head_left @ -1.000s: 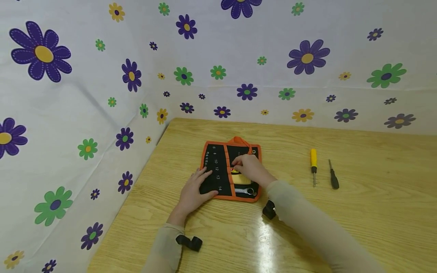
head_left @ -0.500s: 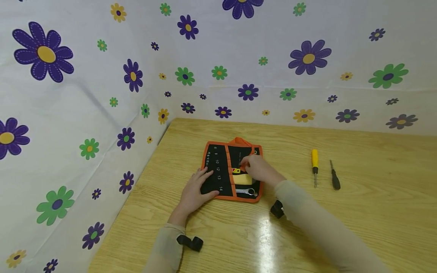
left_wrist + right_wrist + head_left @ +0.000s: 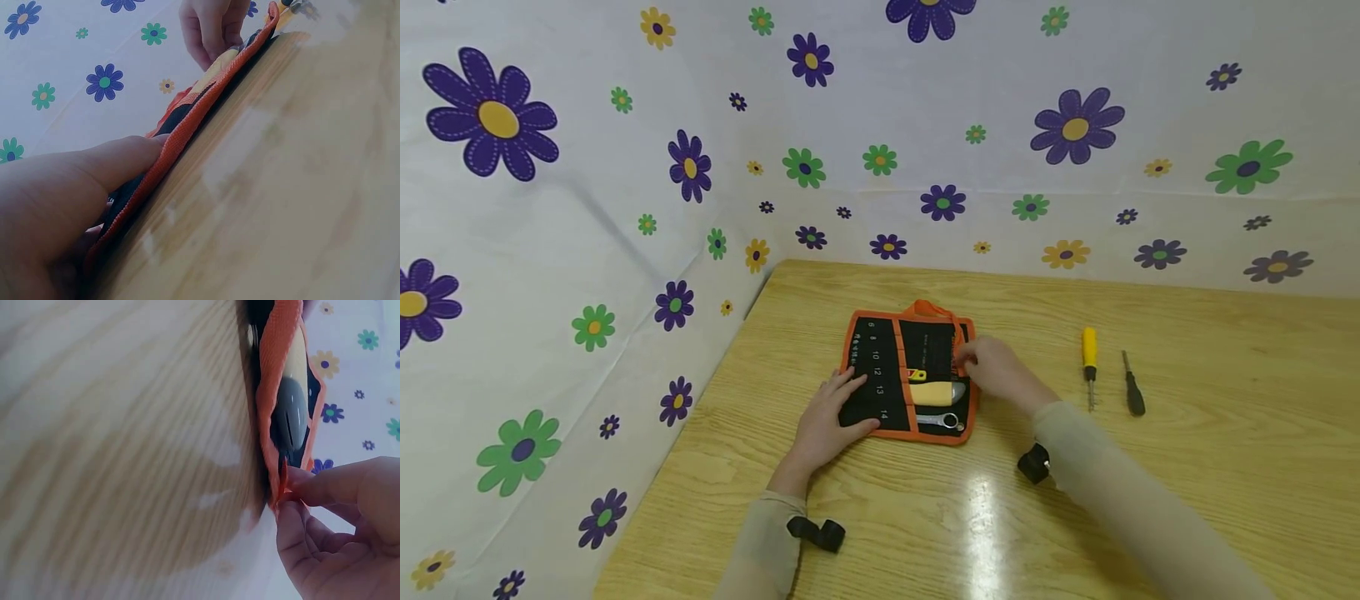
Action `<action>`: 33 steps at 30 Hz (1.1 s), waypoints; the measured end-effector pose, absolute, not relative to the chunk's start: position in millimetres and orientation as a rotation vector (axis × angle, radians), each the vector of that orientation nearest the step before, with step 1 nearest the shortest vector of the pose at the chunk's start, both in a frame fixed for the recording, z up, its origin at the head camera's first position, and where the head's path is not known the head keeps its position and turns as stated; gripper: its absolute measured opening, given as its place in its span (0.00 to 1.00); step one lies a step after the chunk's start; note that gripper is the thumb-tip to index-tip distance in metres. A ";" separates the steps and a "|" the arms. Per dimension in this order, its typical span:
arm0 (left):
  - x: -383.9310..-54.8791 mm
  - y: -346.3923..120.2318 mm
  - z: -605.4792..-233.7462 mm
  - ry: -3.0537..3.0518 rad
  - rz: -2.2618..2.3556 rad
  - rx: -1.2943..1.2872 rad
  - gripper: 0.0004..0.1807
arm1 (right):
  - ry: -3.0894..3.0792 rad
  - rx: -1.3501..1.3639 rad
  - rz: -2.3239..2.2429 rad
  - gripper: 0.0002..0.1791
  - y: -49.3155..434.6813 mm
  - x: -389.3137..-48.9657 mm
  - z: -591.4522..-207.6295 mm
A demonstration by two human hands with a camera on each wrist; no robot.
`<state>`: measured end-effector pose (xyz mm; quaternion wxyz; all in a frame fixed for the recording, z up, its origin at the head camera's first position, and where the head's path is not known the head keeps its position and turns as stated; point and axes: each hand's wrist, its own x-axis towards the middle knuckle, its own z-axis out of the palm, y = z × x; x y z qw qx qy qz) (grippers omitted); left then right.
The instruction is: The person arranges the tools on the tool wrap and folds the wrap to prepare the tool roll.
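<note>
A black tool pouch (image 3: 880, 421) with orange trim lies spread on the table, a row of numbers printed down its left flap. My left hand (image 3: 823, 421) rests on that flap with fingers spread and the thumb at the near edge. At the pouch's right edge, my right hand (image 3: 996, 367) pinches the orange strap (image 3: 284, 481) between thumb and finger, as the right wrist view shows. Tucked in the pockets are a yellow utility knife (image 3: 917, 375), a cream-handled tool (image 3: 931, 393) with a grey metal end, and a ring wrench (image 3: 934, 420).
To the right on the wooden table (image 3: 1240, 467) lie a yellow-handled screwdriver (image 3: 1089, 354) and a dark-handled screwdriver (image 3: 1134, 396). A flower-print sheet (image 3: 850, 100) hangs behind the table and along its left side.
My right hand has moved rightward from the middle of the pouch to its right edge, drawing the orange strap along. My left hand stays in place.
</note>
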<state>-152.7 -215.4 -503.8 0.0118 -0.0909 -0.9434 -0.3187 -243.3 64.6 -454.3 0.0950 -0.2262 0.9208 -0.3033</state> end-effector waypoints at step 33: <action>-152.9 -215.9 -502.8 -2.943 -0.971 -0.289 0.40 | 2.886 -0.344 -0.821 0.28 219.0 -231.9 -436.6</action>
